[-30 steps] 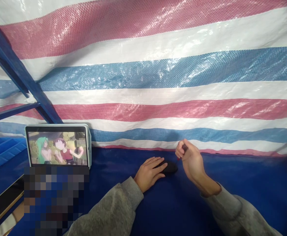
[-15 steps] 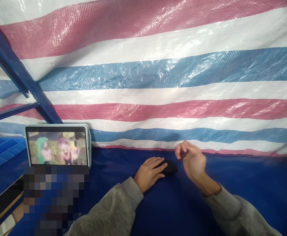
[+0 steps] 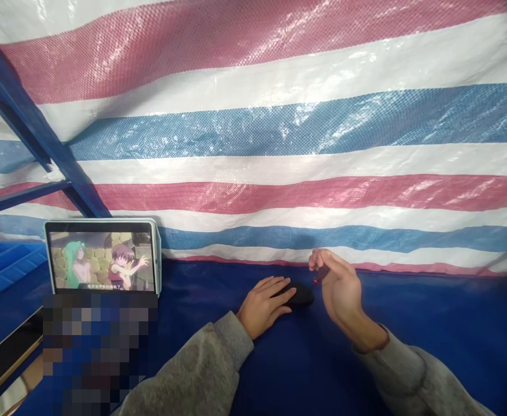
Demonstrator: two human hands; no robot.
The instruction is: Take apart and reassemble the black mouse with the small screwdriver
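My left hand (image 3: 265,306) rests palm down on the left part of a black rounded object (image 3: 302,294), which lies on the blue surface (image 3: 296,370). Its fingers are slightly apart and lie over the object without wrapping round it. To the right, my right hand (image 3: 337,283) is raised above the surface with its fingers curled inward. A small dark red thing (image 3: 317,279) shows at those fingers; it is too small to name. The right palm is turned toward the left.
A tablet (image 3: 101,259) in a pale case stands at the left, showing a cartoon. Behind the surface hangs a striped plastic sheet (image 3: 296,133). Blue metal bars (image 3: 40,130), a blue tray (image 3: 10,263) and a phone-like dark object (image 3: 8,352) are at the left, beside a pixelated patch.
My right hand has turned slightly and its fingers have shifted, so more of the small red thing shows. My left hand has stayed still. The picture on the tablet has changed.
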